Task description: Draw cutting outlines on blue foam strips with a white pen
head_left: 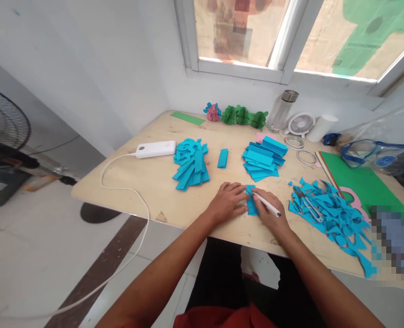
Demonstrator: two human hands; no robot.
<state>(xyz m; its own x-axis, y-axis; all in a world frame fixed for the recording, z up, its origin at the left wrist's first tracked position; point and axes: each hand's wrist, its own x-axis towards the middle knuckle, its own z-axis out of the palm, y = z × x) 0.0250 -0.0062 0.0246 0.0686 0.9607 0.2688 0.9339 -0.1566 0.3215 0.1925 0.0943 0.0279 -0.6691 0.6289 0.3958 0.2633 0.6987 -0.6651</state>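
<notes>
A small folded strip of blue paper (252, 206) lies near the table's front edge, between my hands. My left hand (227, 202) rests on the tabletop with its fingers stretched out, fingertips at the strip's left edge. In my right hand (272, 210) is a white pen (267, 203) with a dark end, gripped over the strip's right side; its tip is hard to make out. Beyond my hands sits a pile of folded blue strips (265, 158). One single folded strip (222, 158) lies apart, beside a bunch of cut blue paper pieces (191, 164).
Blue paper scraps (331, 214) with scissors (307, 203) spread at right, near green sheets (359, 180). A power bank (155, 149) with a white cable lies left. Green paper shapes (242, 115), a bottle (283, 110), a small fan (301, 124) and tape rolls (294, 142) line the back.
</notes>
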